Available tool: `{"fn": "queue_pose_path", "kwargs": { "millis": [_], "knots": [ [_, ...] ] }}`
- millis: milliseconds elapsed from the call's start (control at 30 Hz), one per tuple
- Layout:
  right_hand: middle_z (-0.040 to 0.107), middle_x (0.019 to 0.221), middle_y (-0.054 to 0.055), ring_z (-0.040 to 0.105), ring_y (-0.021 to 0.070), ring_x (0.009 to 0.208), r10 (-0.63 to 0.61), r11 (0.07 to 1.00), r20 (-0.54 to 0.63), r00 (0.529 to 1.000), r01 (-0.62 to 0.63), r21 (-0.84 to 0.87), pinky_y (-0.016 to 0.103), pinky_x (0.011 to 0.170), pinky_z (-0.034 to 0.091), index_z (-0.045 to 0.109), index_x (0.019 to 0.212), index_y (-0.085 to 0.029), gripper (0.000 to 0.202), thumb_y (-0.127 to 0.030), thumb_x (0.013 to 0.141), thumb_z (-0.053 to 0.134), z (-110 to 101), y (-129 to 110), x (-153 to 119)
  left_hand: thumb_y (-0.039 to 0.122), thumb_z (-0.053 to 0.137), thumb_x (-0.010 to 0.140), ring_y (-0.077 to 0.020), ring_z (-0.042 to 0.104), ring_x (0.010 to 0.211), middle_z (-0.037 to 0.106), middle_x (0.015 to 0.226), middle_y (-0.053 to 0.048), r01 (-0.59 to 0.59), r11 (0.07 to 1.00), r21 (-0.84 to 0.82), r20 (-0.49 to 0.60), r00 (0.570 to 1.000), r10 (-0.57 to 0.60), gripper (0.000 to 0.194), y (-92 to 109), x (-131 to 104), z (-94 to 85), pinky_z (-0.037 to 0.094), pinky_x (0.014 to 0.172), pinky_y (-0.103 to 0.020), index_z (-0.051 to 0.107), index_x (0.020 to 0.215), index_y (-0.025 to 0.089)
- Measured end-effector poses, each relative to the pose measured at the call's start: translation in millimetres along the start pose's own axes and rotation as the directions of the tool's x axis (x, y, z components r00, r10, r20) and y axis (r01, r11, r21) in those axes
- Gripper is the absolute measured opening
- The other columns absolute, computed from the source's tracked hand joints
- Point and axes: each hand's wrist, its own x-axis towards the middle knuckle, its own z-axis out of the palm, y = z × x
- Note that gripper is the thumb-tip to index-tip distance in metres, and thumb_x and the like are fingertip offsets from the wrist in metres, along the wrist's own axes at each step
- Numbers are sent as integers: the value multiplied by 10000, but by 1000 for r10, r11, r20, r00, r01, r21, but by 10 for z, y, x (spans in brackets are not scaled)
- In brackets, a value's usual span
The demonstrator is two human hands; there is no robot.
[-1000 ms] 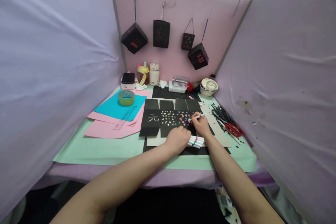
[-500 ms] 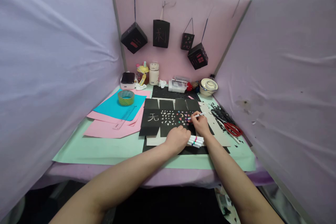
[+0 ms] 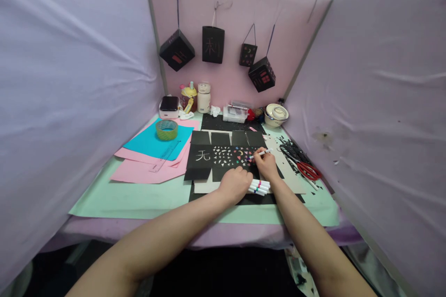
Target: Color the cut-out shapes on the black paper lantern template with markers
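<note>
A white marker (image 3: pixel 265 151) is pinched in my right hand (image 3: pixel 265 165), its tip down among small coloured stars, hearts and a moon on the black cut-out card (image 3: pixel 219 174). Left of these shapes the card bears pale triangles and a white character. My left hand (image 3: pixel 236 184) is closed round several white markers (image 3: pixel 260 187) with coloured bands and rests at the card's lower edge. Beneath the card lies a pale board (image 3: pixel 204 187), with black paper (image 3: pixel 223 123) showing behind it.
Pink sheets (image 3: pixel 134 171), a blue sheet (image 3: pixel 149 141), a clear ruler (image 3: pixel 163 158) and a tape roll (image 3: pixel 167 131) lie left. Red-handled scissors (image 3: pixel 308 171) and black scraps (image 3: pixel 296 151) lie right. Behind stand a white bottle (image 3: pixel 204 101), a plastic box (image 3: pixel 234 113) and a lidded bowl (image 3: pixel 275 116). Black boxes (image 3: pixel 213 45) hang above.
Almost nothing differs. The marker tip in my right hand has shifted slightly over the coloured shapes, and the whole view has drifted a little. My left hand stays in place.
</note>
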Motion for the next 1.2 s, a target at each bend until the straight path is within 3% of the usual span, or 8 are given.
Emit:
{"fn": "queue_pose_path", "kwargs": {
  "millis": [1200],
  "knots": [
    [600, 560, -5, 565, 143, 554, 1, 999, -34, 999, -3, -37, 226, 552, 381, 502, 646, -196, 170, -286, 763, 418, -1, -25, 8, 232, 448, 836, -225, 498, 777, 576, 784, -93, -1, 1000, -4, 17, 1000, 1, 130, -2, 0, -27, 391, 612, -331, 525, 790, 138]
  ]
}}
